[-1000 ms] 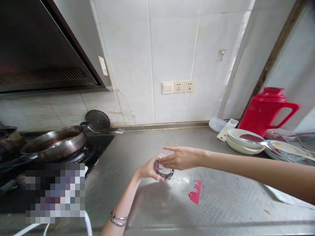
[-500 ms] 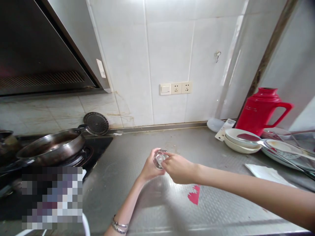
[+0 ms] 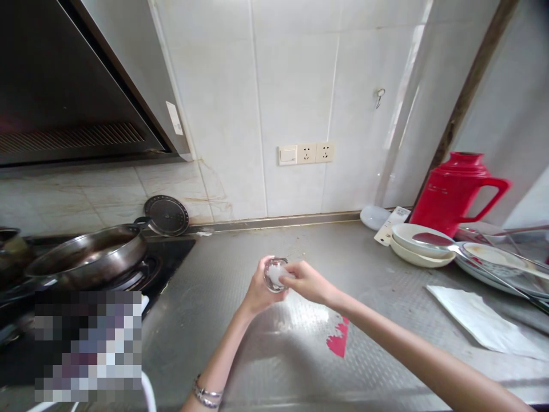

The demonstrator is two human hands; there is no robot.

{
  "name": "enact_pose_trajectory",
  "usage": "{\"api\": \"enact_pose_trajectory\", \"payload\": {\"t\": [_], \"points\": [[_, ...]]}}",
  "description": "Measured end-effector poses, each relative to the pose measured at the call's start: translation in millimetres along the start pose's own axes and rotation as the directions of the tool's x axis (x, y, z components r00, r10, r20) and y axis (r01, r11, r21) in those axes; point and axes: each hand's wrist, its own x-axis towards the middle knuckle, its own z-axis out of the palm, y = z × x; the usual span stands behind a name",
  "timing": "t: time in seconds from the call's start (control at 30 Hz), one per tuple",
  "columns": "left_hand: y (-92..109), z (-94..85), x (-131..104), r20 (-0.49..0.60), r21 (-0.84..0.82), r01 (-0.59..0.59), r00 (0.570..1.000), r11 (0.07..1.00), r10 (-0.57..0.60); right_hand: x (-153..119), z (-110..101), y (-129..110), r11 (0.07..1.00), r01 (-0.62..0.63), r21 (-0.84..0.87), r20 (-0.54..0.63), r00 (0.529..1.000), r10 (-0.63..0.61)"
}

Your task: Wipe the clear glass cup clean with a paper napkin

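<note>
In the head view, has bent the right hand [image 3: 306, 280] inward from its outstretched reach of a second ago; has swung the right forearm nearer, off the white sheet [image 3: 482, 320] at right. Clasps the clear glass [image 3: 273, 280] over the middle of the table [image 3: 223, 280] with the left hand [image 3: 260, 293], fingers and thumb around its sides. Brings the right fingertips to its mouth, impossible to make out whether pinching anything.

Beside the right forearm, see the jagged red scrap [image 3: 337, 341]; at far right, the red flask [image 3: 450, 197] behind white bowls [image 3: 420, 246]; at left, the metal pan [image 3: 92, 254] on the black stove [image 3: 171, 257]. Note the right fingers covering part of the glass's mouth.

Find the glass faceted and shiny, mouth toward the camera, whitish inside, contents too small to identify.
</note>
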Motion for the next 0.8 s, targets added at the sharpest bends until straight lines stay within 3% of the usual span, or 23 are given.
{"api": "enact_pose_trajectory", "payload": {"t": [0.1,0.2,0.3,0.43,0.53,0.63,0.7,0.73,0.8], "points": [[0,-5.5,3,0.086,-0.158,0.048,0.996,0.986,-0.035,1,-22,5,0.995,0.081,0.051,-0.063,0.995,-0.078],[0,-13.0,5,0.231,-0.344,0.124,0.972,0.931,-0.044,0,-45,2,0.970,0.231,-0.075,-0.165,0.956,-0.241],[4,-19.7,5,0.436,-0.401,0.272,0.896,0.875,-0.079,-2,-60,-4,0.876,0.446,-0.183,0.051,0.894,-0.444],[14,-25.3,1,0.622,-0.380,0.424,0.775,0.822,-0.112,-9,-63,-13,0.713,0.658,-0.243,0.404,0.737,-0.542],[14,-27.4,-1,0.736,-0.333,0.513,0.666,0.791,-0.122,-13,-57,-18,0.586,0.766,-0.264,0.538,0.621,-0.570],[-2,-26.2,-2,0.835,-0.301,0.562,0.546,0.770,-0.073,-11,-45,-19,0.423,0.871,-0.249,0.643,0.475,-0.601],[-17,-24.0,-3,0.849,-0.280,0.554,0.525,0.784,-0.067,-8,-38,-16,0.288,0.929,-0.232,0.711,0.364,-0.602],[-23,-22.9,-3,0.835,-0.270,0.551,0.542,0.790,-0.093,-5,-36,-14,0.224,0.948,-0.225,0.739,0.315,-0.595],[-29,-21.4,-4,0.823,-0.264,0.557,0.556,0.788,-0.118,0,-34,-8,0.136,0.965,-0.223,0.776,0.260,-0.575]]}}
